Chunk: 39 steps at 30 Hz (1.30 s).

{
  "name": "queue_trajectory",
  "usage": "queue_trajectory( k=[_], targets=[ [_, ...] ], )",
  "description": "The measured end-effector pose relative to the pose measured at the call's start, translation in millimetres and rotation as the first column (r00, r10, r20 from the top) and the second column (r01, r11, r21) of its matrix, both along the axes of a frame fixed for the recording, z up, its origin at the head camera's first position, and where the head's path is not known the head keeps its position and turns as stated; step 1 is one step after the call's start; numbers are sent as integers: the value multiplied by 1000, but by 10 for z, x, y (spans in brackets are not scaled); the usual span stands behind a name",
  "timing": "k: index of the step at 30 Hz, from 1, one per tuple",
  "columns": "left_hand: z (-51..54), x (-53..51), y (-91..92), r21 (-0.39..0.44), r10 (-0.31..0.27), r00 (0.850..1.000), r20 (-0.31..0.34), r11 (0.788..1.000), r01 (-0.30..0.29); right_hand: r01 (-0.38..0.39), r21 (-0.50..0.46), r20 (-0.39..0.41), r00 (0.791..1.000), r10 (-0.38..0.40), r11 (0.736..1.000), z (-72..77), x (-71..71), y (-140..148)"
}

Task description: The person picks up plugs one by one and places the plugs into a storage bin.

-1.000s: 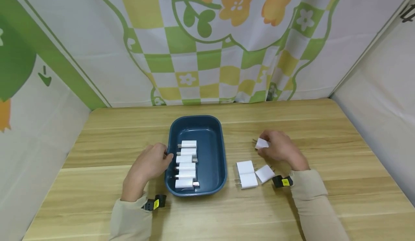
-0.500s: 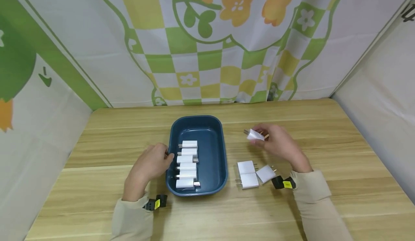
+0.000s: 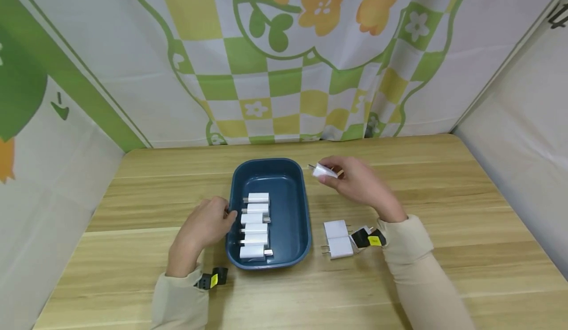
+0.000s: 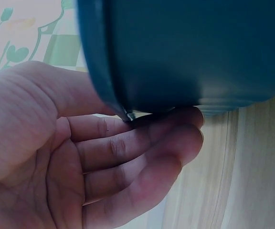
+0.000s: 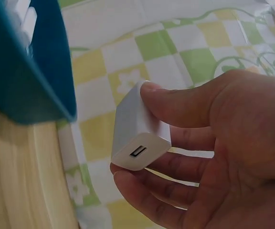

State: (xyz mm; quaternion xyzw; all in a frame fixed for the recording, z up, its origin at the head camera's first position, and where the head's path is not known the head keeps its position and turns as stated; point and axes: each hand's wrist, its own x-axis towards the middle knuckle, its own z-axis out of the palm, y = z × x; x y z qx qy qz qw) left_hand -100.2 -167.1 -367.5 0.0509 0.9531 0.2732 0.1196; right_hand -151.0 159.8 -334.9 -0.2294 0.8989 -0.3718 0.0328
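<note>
- Right hand (image 3: pixel 355 182), in the head view, pinches a white charger (image 3: pixel 325 171) between thumb and fingers, holding it just outside the right wall of the blue box (image 3: pixel 306 221), its metal prongs pointing toward the rim.
- Left hand (image 3: pixel 204 224), same view, grips the box on its left rim, seemingly to steady it.
- Six chargers (image 3: pixel 256 228) lie inside the box, in a row along its left side, some prongs pointing left and others right.
- Two chargers (image 3: pixel 338 238) touch side by side on the counter (image 3: pixel 133 197), right of the box; a third charger (image 3: pixel 366 230) beside them is partly covered by the black wrist camera (image 3: pixel 367 238).
- By that count, the work looks past halfway: six are in, one is in hand but not yet inside, three remain on the counter.
- Left wrist view: the rim sits between thumb and fingers; no chargers show.
- Right wrist view: the held charger's socket (image 5: pixel 138 151) faces the camera, and the box stands apart from it at the left, with white chargers partly visible inside.
</note>
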Motion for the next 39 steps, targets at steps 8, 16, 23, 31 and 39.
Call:
queue_trajectory(
  k=[8,16,23,31,39],
  targets=[
    [-4,-3,-9,-4,-8,1000,-11,1000,8,-103,-24,5,995,103,994,18,-116,-373],
    [-2,-10,-8,-10,2,1000,-3,1000,-2,-138,27,80,988,135,990,19,-191,-719],
    [14,-12,4,-22,5,1000,3,1000,-5,-151,57,120,982,143,987,-59,-260,-922],
    [21,-12,7,-23,8,1000,12,1000,-7,-123,98,218,971,100,988,-234,-362,-1065],
    [34,2,11,-20,6,1000,7,1000,-6,-152,150,259,960,109,977,-312,-452,-1166]
  ],
)
